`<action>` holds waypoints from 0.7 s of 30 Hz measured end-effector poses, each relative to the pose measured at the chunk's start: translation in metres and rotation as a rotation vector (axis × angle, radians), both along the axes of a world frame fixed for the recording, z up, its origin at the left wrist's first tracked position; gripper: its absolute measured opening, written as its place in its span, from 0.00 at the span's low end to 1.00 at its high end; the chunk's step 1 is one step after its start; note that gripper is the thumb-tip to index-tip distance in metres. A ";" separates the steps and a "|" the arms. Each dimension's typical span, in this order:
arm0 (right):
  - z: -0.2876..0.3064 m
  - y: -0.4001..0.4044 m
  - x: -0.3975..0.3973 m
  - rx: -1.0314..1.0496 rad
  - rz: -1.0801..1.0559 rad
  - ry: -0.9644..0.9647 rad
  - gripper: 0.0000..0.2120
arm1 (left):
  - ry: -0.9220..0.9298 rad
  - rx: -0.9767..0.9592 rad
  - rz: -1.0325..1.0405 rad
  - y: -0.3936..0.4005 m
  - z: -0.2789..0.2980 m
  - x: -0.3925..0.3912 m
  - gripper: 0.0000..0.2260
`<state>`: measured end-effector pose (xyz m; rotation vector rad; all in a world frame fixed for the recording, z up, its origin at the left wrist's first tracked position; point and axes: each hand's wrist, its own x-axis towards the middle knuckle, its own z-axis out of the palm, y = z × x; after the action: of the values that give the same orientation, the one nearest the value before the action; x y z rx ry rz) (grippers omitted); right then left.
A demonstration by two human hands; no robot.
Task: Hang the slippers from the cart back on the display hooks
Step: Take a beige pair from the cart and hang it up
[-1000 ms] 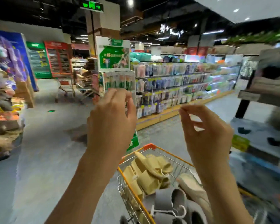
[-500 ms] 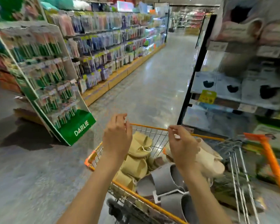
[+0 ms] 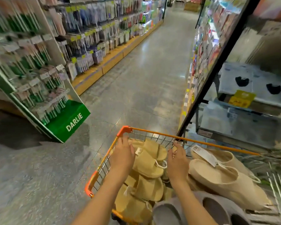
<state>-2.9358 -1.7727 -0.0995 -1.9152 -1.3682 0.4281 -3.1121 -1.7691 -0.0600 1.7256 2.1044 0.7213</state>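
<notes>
Your left hand and right hand reach into the cart, fingers relaxed and apart, holding nothing. The yellow slippers lie between and just below your fingertips; the cream slippers sit right of them.

- Grey slippers nearest the wrists run off the bottom edge.
- Left hand hides part of the yellow slippers.
- Shelf goods right of both hands are smeared.

Glossy grey shop floor, stocked aisle shelves, green Darlie stand
</notes>
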 end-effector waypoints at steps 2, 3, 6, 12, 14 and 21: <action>-0.009 0.012 -0.002 -0.101 -0.026 0.005 0.17 | -0.002 -0.083 -0.034 0.015 -0.017 0.000 0.16; -0.014 0.018 -0.003 -0.140 -0.033 0.004 0.18 | 0.014 -0.125 -0.053 0.023 -0.024 0.001 0.16; -0.029 0.033 -0.006 -0.227 -0.067 -0.015 0.19 | 0.030 -0.230 -0.108 0.046 -0.046 0.004 0.18; -0.069 0.052 -0.007 -0.602 -0.154 -0.060 0.18 | -0.088 -0.378 -0.211 0.089 -0.085 0.015 0.22; -0.082 0.053 -0.007 -0.733 -0.181 0.018 0.18 | -0.143 -0.459 -0.235 0.099 -0.097 0.021 0.22; -0.110 0.057 -0.007 -0.803 -0.317 0.165 0.12 | -0.364 -0.667 -0.291 0.111 -0.118 0.034 0.22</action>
<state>-2.9424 -1.7160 -0.2096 -2.6015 -0.8032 1.0606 -3.0784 -1.6578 -0.1782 1.3537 1.5516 0.1857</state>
